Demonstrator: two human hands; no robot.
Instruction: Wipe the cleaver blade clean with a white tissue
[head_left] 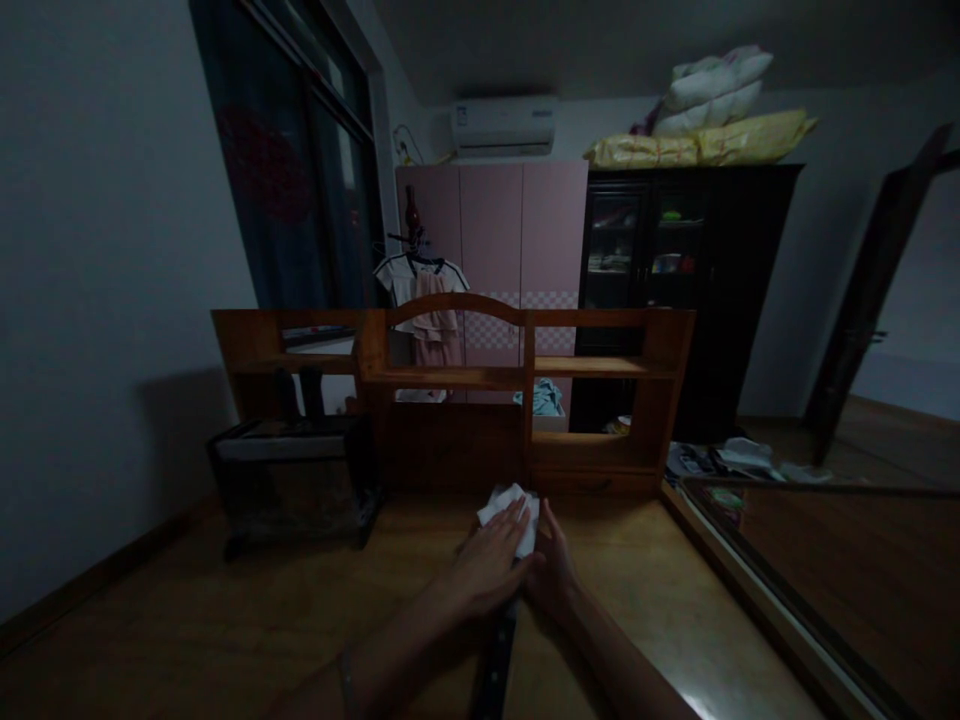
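Observation:
My left hand (491, 562) lies over a crumpled white tissue (517, 500), its fingers stretched along and pressing on it. Close against the tissue's right side is my right hand (553, 565), curled with one finger pointing up. A dark strap with a row of pale dots (496, 660) runs from under both hands toward me over the wooden surface. Its far end is hidden by the hands and tissue. The right fingers seem closed around that hidden end, though the grip itself is mostly covered.
The yellowish wooden surface (420, 590) spreads around my hands. A wooden shelf unit (450, 375) stands ahead. At left is a dark glossy box-like object (289, 485) with two dark upright pieces behind it. A raised edge (742, 590) borders the right side. Pink wardrobe (491, 230) and black cabinet (739, 300) stand behind.

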